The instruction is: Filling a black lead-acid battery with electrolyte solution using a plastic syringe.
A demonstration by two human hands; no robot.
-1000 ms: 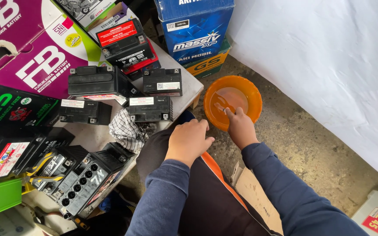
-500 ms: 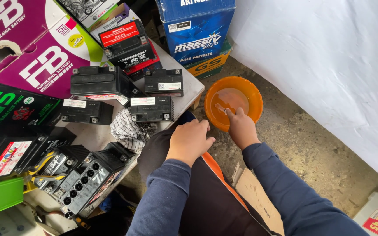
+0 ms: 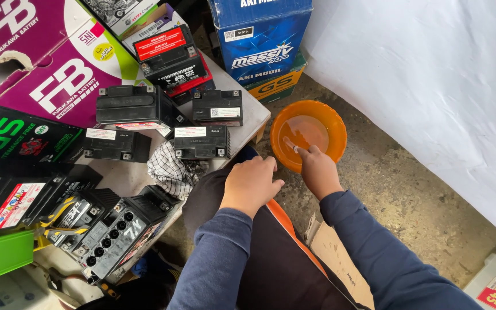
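Observation:
An orange plastic basin (image 3: 335,127) holding liquid stands on the concrete floor. My right hand (image 3: 314,166) reaches over its near rim, with the fingertips dipped into the liquid; whether they pinch something small is unclear. My left hand (image 3: 252,183) rests loosely curled on my dark-trousered knee, holding nothing. Both arms wear dark blue sleeves.
A low table (image 3: 130,175) to the left carries several black motorcycle batteries (image 3: 201,141) and a checked rag (image 3: 170,171). Purple, black and blue battery cartons (image 3: 262,43) stack behind it. A white sheet (image 3: 431,74) hangs on the right; cardboard (image 3: 337,258) lies by my leg.
My right hand's fingers have shifted slightly inside the basin. The left hand stays on my knee.

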